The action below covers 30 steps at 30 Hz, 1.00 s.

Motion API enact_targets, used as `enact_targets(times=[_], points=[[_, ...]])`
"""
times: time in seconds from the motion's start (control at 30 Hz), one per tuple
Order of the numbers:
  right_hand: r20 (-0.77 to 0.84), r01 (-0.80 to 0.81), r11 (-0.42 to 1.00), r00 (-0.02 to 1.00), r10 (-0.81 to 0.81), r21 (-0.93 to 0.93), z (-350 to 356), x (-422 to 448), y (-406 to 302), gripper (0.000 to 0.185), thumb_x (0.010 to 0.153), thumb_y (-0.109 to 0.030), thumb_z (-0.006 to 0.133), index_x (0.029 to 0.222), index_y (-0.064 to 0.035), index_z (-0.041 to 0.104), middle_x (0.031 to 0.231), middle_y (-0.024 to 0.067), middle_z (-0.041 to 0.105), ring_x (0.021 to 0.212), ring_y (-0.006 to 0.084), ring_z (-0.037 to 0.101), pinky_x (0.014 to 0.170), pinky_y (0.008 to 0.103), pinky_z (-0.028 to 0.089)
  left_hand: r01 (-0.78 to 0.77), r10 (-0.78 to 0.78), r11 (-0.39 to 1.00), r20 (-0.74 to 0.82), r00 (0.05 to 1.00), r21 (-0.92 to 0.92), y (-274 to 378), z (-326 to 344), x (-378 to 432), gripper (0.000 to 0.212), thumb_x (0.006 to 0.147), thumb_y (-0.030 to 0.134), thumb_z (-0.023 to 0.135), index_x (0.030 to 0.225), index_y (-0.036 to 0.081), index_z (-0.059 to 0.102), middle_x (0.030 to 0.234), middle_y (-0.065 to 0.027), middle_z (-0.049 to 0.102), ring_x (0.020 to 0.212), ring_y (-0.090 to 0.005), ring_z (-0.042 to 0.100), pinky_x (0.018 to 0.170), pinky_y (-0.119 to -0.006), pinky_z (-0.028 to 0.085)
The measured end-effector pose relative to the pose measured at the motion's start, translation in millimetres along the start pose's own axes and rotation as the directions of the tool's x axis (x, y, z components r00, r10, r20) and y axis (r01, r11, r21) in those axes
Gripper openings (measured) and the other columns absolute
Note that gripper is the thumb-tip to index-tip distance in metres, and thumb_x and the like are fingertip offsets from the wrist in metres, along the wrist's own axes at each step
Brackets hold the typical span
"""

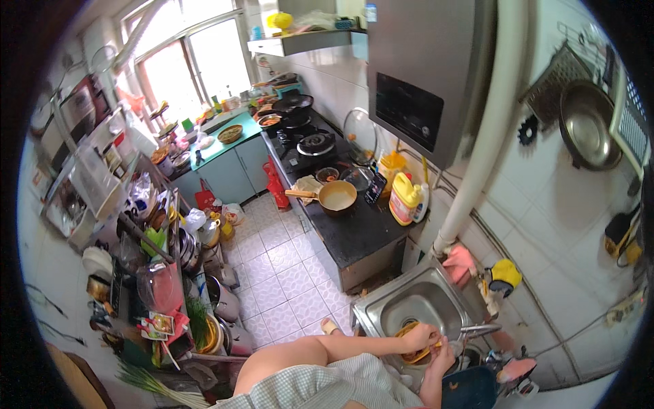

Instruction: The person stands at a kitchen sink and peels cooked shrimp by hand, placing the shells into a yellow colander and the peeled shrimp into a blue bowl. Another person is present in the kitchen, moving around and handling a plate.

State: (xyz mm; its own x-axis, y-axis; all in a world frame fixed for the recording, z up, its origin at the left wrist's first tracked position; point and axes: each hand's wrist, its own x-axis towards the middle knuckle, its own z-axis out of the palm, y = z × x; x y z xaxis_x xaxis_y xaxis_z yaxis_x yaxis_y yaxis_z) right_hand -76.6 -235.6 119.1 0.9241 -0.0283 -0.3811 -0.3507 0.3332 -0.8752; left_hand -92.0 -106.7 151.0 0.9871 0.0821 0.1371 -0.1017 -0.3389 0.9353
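Observation:
Both of my hands are close together over the right part of a stainless steel sink (378, 309). My left hand (420, 337) has its fingers pinched around a small yellow-orange piece (436, 344), too small to name. On the other side of that piece my right hand (443, 358) also touches it with its fingertips. Below them, a yellow-brown basket (409, 358) sits in the sink, partly hidden by my left hand and forearm; what it holds is unclear. The faucet (480, 328) reaches in just right of the hands. A dark blue basin (469, 388) stands beside my right forearm.
Beyond the sink, a black countertop (352, 240) bears a yellow saucepan (337, 196), a phone (376, 188) and a yellow detergent jug (405, 199). Farther back is a gas stove (316, 143). Crowded shelves with pots line the left. Spring onions (163, 386) lie at the lower left.

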Motion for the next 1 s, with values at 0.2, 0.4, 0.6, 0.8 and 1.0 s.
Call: enact_targets(times=[0.2,0.4,0.6,0.8,1.0], points=[[0.035,-0.025,1.000,0.999,0.025,-0.011,5.3,2.8,-5.4,0.020,0.087,-0.016,0.056,0.091,0.0024,0.062,0.080,0.0055,0.061,0.064,0.0113,0.056,0.051,0.0225,0.048,-0.149,0.149,0.985,0.008,0.989,0.083,-10.0,2.2,5.0,0.022,0.083,0.020,0.054,0.083,-0.001,0.057,0.078,-0.0178,0.059,0.069,-0.0342,0.058,0.065,-0.038,0.046],[0.051,-0.060,0.998,0.997,0.060,0.001,-0.2,18.9,9.1,0.019,0.086,-0.020,0.058,0.090,-0.0018,0.061,0.073,0.0029,0.059,0.061,0.0090,0.055,0.054,0.0201,0.047,-0.126,0.120,0.988,0.067,0.990,0.093,0.2,-8.8,3.6,0.022,0.084,0.020,0.052,0.078,-0.001,0.053,0.074,-0.0166,0.055,0.071,-0.0342,0.057,0.065,-0.040,0.045],[0.008,-0.048,0.999,0.999,0.048,-0.027,5.4,9.9,12.6,0.018,0.088,-0.019,0.054,0.089,-0.0025,0.060,0.072,0.0034,0.059,0.062,0.0091,0.055,0.054,0.0206,0.048,0.026,-0.026,0.999,-0.008,1.000,0.035,-17.7,-4.1,1.3,0.019,0.080,0.019,0.057,0.083,0.001,0.062,0.075,-0.0173,0.061,0.068,-0.0328,0.060,0.064,-0.037,0.048],[0.032,-0.022,0.999,0.999,0.023,-0.032,2.7,10.5,17.2,0.018,0.086,-0.015,0.057,0.089,0.0014,0.063,0.072,0.0038,0.058,0.061,0.0109,0.055,0.050,0.0238,0.046,0.009,-0.006,0.992,-0.026,1.000,0.124,-30.8,6.1,-2.7,0.018,0.081,0.018,0.054,0.081,0.001,0.062,0.074,-0.0169,0.062,0.068,-0.0327,0.060,0.065,-0.038,0.048],[0.012,0.029,0.997,1.000,-0.028,-0.072,0.7,-4.2,2.3,0.019,0.084,-0.013,0.061,0.081,0.0058,0.062,0.063,0.0023,0.056,0.051,0.0095,0.050,0.049,0.0230,0.043,-0.269,0.222,0.888,0.163,0.961,0.373,-29.4,6.9,-5.2,0.015,0.080,0.015,0.051,0.085,0.001,0.052,0.078,-0.0161,0.056,0.072,-0.0305,0.059,0.066,-0.036,0.047]])
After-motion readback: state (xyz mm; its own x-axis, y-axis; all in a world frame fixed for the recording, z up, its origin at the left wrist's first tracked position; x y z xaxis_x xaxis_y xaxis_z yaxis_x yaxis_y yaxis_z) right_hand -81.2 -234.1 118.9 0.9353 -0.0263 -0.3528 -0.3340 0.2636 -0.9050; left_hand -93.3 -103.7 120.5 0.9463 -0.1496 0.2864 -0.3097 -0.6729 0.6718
